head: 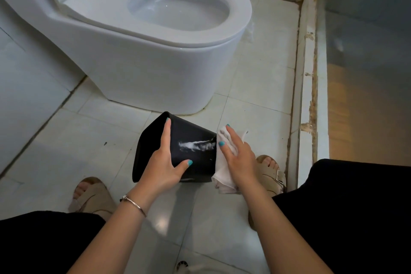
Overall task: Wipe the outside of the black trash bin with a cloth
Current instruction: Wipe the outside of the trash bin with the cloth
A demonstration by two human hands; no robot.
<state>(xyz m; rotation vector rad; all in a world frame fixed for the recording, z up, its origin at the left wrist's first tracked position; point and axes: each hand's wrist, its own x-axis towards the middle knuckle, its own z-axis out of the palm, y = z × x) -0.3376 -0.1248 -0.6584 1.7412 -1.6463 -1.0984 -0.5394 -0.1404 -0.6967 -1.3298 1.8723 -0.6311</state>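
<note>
Two hands, one bin, one cloth on a tiled bathroom floor.
Left hand (163, 168) grips the tipped bin (189, 140); right hand (239, 158), fingers straight, presses the cloth (222, 173) against it.

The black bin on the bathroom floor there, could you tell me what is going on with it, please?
A person crouched by the toilet holds the black trash bin tipped on its side with the left hand. The right hand presses a white cloth against its right end. A whitish smear shows on the bin's upper side.

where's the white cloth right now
In the head view the white cloth is low and right of centre, pressed under the right hand against the end of the tipped black trash bin, near the sandalled right foot.
</note>
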